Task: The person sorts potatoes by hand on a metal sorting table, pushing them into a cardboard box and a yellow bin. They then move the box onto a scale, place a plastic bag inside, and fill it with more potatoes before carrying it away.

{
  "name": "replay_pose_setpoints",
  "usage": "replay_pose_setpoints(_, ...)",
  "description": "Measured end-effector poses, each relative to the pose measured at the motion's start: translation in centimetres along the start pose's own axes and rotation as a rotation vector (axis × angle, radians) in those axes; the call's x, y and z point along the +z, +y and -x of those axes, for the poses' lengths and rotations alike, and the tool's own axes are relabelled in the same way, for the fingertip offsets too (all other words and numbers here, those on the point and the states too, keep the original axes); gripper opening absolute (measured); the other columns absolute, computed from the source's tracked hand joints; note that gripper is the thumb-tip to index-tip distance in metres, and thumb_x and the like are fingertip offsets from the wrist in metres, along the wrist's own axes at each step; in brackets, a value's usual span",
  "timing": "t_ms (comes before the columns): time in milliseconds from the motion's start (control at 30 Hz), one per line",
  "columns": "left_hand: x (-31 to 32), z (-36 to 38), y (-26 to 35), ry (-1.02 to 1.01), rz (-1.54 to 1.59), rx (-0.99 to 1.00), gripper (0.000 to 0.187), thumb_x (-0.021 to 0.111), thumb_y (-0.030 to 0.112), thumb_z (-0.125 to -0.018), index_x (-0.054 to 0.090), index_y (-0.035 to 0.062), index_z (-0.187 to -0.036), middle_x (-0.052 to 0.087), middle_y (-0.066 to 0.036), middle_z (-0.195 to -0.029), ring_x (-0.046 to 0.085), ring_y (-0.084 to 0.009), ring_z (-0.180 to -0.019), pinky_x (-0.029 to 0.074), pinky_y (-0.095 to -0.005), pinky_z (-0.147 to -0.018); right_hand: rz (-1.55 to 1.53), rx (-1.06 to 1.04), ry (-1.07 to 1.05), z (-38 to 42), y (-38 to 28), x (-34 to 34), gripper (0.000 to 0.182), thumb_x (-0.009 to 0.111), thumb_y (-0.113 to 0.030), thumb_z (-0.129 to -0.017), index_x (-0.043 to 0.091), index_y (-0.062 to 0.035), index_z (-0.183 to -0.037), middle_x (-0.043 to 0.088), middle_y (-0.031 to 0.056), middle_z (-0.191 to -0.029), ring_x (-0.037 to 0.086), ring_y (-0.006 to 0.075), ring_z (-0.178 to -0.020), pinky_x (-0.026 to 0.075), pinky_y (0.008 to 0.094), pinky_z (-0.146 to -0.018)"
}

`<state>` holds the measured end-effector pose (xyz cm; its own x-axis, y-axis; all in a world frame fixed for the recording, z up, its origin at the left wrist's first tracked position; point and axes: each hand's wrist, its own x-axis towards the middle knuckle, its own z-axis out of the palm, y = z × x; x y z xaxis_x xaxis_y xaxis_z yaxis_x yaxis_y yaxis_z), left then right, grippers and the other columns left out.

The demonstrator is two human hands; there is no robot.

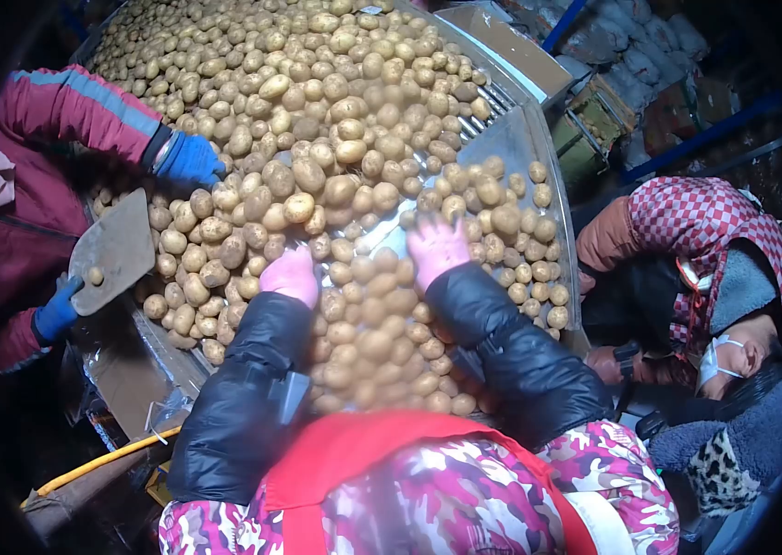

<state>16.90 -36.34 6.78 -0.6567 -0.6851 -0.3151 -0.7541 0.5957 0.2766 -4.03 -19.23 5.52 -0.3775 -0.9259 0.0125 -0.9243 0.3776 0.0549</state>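
Many potatoes (344, 111) cover a wide metal sorting table, and a stream of them (372, 342) runs down between my forearms. My left hand (291, 276), in a pink glove, rests against potatoes left of the middle; its fingers are mostly hidden. Farther right, my right hand (437, 248), also in a pink glove, lies on potatoes with its fingers spread and dirty at the tips. I see nothing gripped in it. Bare metal (386, 236) shows between the two hands.
At left, a co-worker's blue-gloved hand (189, 159) touches the potatoes; the other (58, 308) holds a flat board (118, 254) with one small potato on it. A masked person (705, 268) is at the right. The table's metal rim (562, 203) curves along the right; cardboard (511, 51) lies behind.
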Motion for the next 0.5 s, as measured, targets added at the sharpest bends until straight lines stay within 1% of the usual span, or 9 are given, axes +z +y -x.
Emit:
replay_pose_setpoints(33, 0.0, 0.8, -0.5, -0.002, 0.023, 0.032, 0.028, 0.062, 0.028, -0.097, 0.068, 0.0071, -0.114, 0.072, -0.021, -0.116, 0.069, -0.0406, -0.108, 0.054, -0.052, -0.092, -0.071, -0.091, -0.063, 0.7, -0.9, -1.1, 0.028, 0.059, -0.019, -0.088, 0.071, -0.0147, -0.114, 0.057, 0.0121, -0.143, 0.053, 0.0329, -0.135, 0.027, 0.0649, -0.119)
replay_pose_setpoints(67, 0.2, 1.7, -1.0, 0.053, 0.087, 0.072, 0.028, 0.067, 0.029, -0.095, 0.071, 0.0101, -0.115, 0.072, -0.019, -0.113, 0.069, -0.0391, -0.106, 0.054, -0.0502, -0.09, -0.125, -0.077, 0.022, 1.1, -1.6, -0.8, 0.025, 0.06, -0.019, -0.088, 0.071, -0.0143, -0.11, 0.064, 0.0115, -0.132, 0.06, 0.0336, -0.124, 0.036, 0.06, -0.114)
replay_pose_setpoints(167, 1.6, 4.8, -3.2, 0.336, 0.402, 0.343, 0.031, 0.073, 0.025, -0.091, 0.071, 0.01, -0.118, 0.073, -0.017, -0.106, 0.069, -0.0375, -0.101, 0.055, -0.0477, -0.088, -0.433, -0.071, 0.106, -0.4, -2.8, -1.6, 0.02, 0.062, -0.019, -0.088, 0.07, -0.0132, -0.106, 0.07, 0.0116, -0.114, 0.065, 0.0357, -0.109, 0.048, 0.0534, -0.101)
replay_pose_setpoints(200, 2.2, 5.8, -3.5, 0.404, 0.433, 0.334, 0.031, 0.076, 0.02, -0.089, 0.071, 0.009, -0.118, 0.072, -0.014, -0.1, 0.068, -0.036, -0.096, 0.055, -0.0451, -0.085, -0.401, -0.111, 0.076, -1.7, -3.3, -1.0, 0.017, 0.063, -0.019, -0.089, 0.068, -0.0116, -0.104, 0.072, 0.0124, -0.101, 0.068, 0.0377, -0.093, 0.053, 0.0503, -0.085)
replay_pose_setpoints(233, 2.5, 6.9, -3.3, 0.485, 0.504, 0.355, 0.028, 0.075, 0.02, -0.091, 0.072, 0.0071, -0.115, 0.071, -0.015, -0.1, 0.068, -0.0352, -0.091, 0.055, -0.0442, -0.083, -0.392, -0.108, 0.005, -2.6, -4.3, -1.4, 0.017, 0.065, -0.018, -0.089, 0.069, -0.0113, -0.104, 0.072, 0.013, -0.104, 0.069, 0.0358, -0.097, 0.053, 0.0484, -0.087)
replay_pose_setpoints(333, 1.2, 11.5, -1.8, 0.444, 0.693, 0.316, 0.026, 0.076, 0.017, -0.092, 0.073, 0.0057, -0.115, 0.07, -0.017, -0.097, 0.069, -0.0316, -0.085, 0.056, -0.0393, -0.077, -0.344, -0.047, -0.334, -5.9, -6.8, -3.8, 0.02, 0.066, -0.02, -0.092, 0.071, -0.011, -0.109, 0.074, 0.015, -0.116, 0.069, 0.032, -0.115, 0.053, 0.0451, -0.095)
replay_pose_setpoints(367, 2.3, 12.6, -1.7, 0.441, 0.787, 0.287, 0.026, 0.076, 0.012, -0.092, 0.072, 0.0047, -0.117, 0.071, -0.012, -0.096, 0.069, -0.023, -0.084, 0.056, -0.0352, -0.076, -0.361, -0.017, -0.402, -6.5, -7.0, -4.6, 0.023, 0.063, -0.021, -0.095, 0.068, -0.0111, -0.115, 0.073, 0.0154, -0.119, 0.068, 0.0331, -0.118, 0.053, 0.0457, -0.097)
replay_pose_setpoints(433, 3.4, 14.6, -2.0, 0.079, 1.116, 0.039, 0.031, 0.073, 0.014, -0.098, 0.068, -0.0016, -0.124, 0.071, -0.011, -0.116, 0.07, -0.0186, -0.102, 0.056, -0.0304, -0.088, -0.314, -0.094, -0.489, -6.9, -7.7, -8.5, 0.029, 0.058, -0.023, -0.099, 0.064, -0.0113, -0.124, 0.071, 0.0167, -0.124, 0.067, 0.0346, -0.12, 0.053, 0.0473, -0.099)
replay_pose_setpoints(500, 3.9, 15.3, -1.8, -0.109, 1.408, -0.064, 0.039, 0.067, 0.021, -0.102, 0.06, -0.0022, -0.133, 0.069, -0.01, -0.119, 0.069, -0.016, -0.099, 0.057, -0.0293, -0.085, -0.287, -0.144, -0.457, -6.9, -8.2, -6.7, 0.033, 0.06, -0.019, -0.095, 0.061, -0.0083, -0.126, 0.07, 0.0202, -0.121, 0.068, 0.0371, -0.117, 0.054, 0.048, -0.098)
